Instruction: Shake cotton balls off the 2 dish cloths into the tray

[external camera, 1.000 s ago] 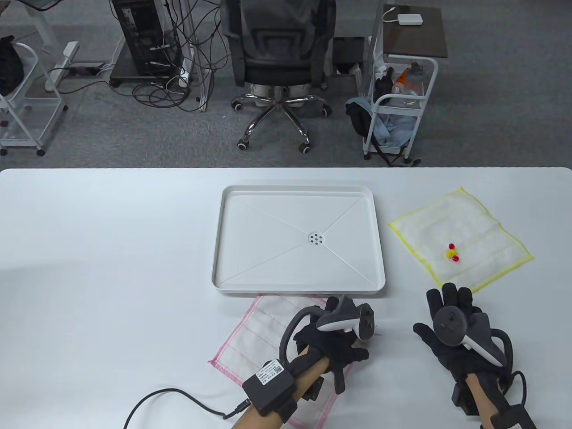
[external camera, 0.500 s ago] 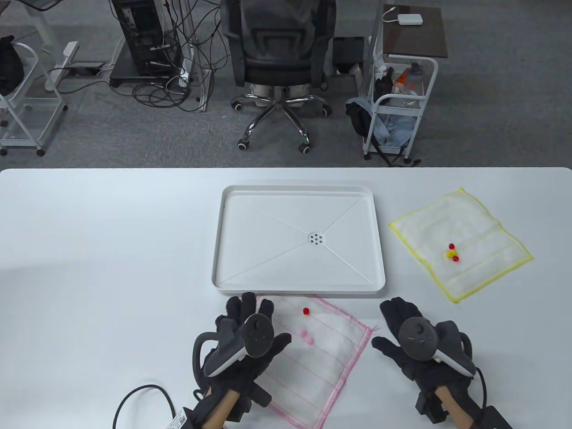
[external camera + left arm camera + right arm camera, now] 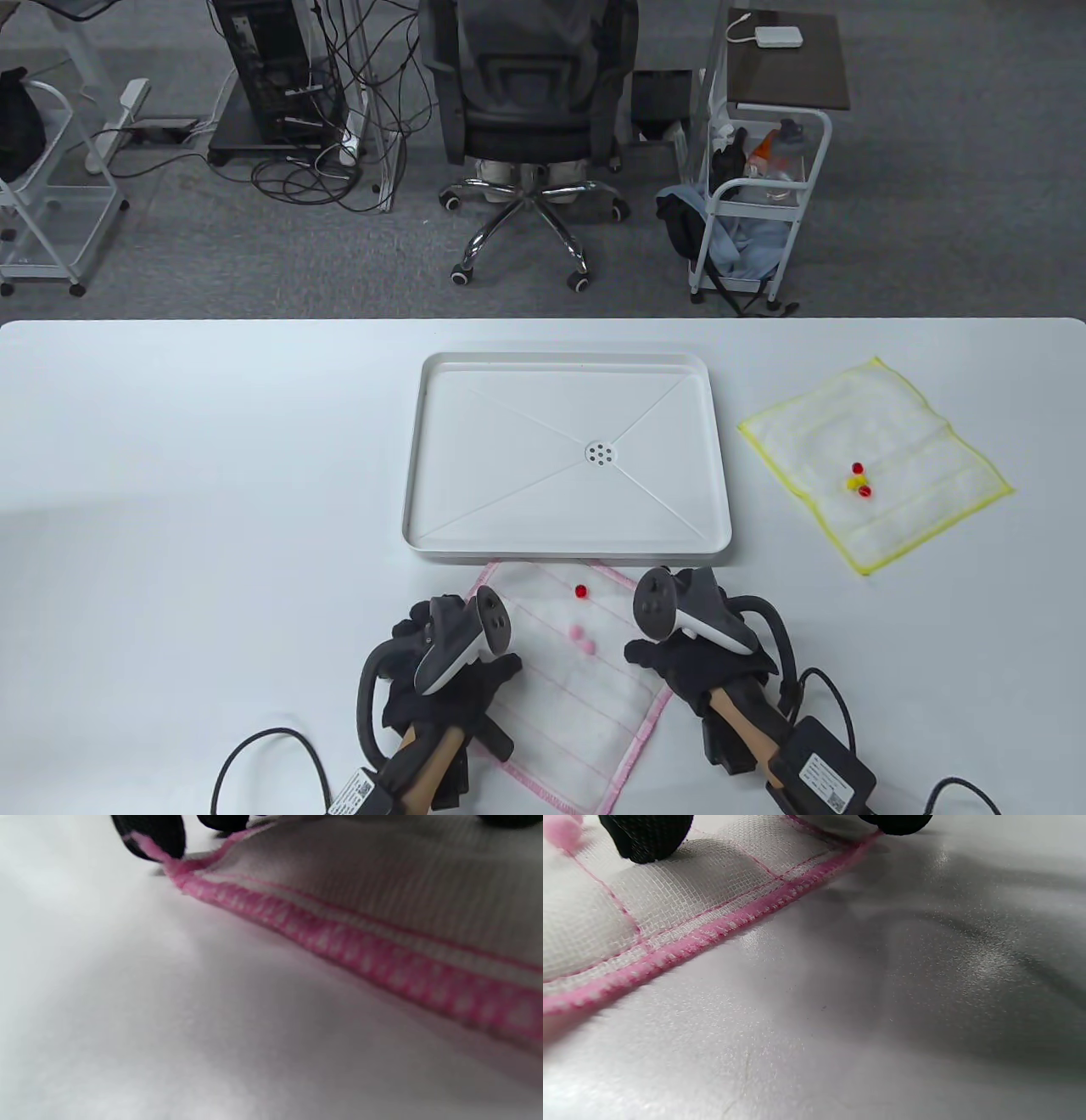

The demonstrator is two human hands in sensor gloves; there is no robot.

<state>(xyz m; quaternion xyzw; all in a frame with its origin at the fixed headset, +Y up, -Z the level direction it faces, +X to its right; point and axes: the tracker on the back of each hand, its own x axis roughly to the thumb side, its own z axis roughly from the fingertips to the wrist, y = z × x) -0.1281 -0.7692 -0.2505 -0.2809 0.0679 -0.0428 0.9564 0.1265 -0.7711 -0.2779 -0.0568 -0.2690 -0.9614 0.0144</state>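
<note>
A pink-edged dish cloth (image 3: pixel 585 705) lies flat just in front of the white tray (image 3: pixel 416 475). One red cotton ball (image 3: pixel 580 591) and two pink ones (image 3: pixel 582 639) sit on it. My left hand (image 3: pixel 422 635) is at the cloth's left edge; in the left wrist view a fingertip (image 3: pixel 155 836) pinches the pink hem (image 3: pixel 339 938). My right hand (image 3: pixel 666 662) covers the cloth's right corner, with one fingertip (image 3: pixel 645 834) on the weave and another at the hem. A yellow-edged cloth (image 3: pixel 899 441) lies to the right and carries red and yellow balls (image 3: pixel 858 480).
The tray holds nothing and has a small drain (image 3: pixel 601 453) at its middle. Glove cables (image 3: pixel 280 747) trail to the table's near edge. Beyond the far edge stand an office chair (image 3: pixel 530 127) and a white trolley (image 3: pixel 764 195).
Both hands have turned on their sides and closed in on the pink-edged cloth, the left pulling back to its left edge, the right moving left onto its right corner. The balls have not moved.
</note>
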